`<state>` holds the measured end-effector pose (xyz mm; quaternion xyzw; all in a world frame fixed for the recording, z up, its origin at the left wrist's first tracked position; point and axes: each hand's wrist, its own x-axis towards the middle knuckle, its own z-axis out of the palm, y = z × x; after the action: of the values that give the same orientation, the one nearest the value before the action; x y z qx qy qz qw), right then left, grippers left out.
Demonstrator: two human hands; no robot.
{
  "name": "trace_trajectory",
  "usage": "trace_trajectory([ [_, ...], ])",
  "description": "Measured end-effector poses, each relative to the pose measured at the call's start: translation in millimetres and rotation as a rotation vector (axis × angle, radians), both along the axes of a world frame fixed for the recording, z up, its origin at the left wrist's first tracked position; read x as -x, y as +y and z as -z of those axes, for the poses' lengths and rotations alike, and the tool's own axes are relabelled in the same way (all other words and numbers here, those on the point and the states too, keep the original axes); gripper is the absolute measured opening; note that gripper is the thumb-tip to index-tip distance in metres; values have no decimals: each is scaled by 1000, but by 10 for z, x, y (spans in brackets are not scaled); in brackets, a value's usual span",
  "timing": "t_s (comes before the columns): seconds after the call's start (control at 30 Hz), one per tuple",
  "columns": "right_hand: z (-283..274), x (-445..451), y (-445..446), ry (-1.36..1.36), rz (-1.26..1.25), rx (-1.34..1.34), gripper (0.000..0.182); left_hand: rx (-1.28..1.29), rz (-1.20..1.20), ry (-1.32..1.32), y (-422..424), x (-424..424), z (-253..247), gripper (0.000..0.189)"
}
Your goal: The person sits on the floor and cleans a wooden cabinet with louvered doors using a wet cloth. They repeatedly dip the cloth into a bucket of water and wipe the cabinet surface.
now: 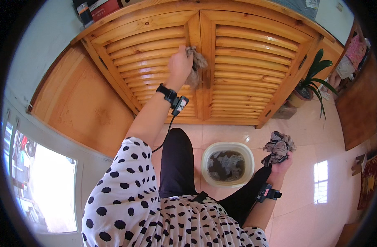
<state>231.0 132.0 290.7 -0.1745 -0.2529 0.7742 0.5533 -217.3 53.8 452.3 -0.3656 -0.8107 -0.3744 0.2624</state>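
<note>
My left hand [180, 66] grips a grey-brown cloth [196, 68] against the inner frame of the left louvered door [154, 58] of a wooden cabinet, beside the seam between its two doors. Part of the cloth hangs down below my fingers. Low on the right, my right hand [282, 163] holds a crumpled dark and grey cloth [278, 148] above the floor, near my right knee. Between my hands, on the floor, stands a pale plastic basin [250, 166] holding murky, foamy water. The right louvered door [253, 68] is closed.
A potted plant [301, 92] stands at the cabinet's right side. Boxes and a small bottle [85, 14] sit on the cabinet top at the left. Pink floor tiles [299, 191] reflect a window on the right. A wooden panel [74, 95] and a bright glazed door [56, 185] are at the left.
</note>
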Motion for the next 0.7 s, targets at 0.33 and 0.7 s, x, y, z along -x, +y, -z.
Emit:
trace_trajectory([
  [0.33, -13, 15, 0, -27, 10, 73, 38, 167, -61, -57, -21, -13, 224, 25],
  [0.7, 33, -64, 15, 24, -2, -27, 40, 78, -99, -57, 40, -31, -63, 29],
])
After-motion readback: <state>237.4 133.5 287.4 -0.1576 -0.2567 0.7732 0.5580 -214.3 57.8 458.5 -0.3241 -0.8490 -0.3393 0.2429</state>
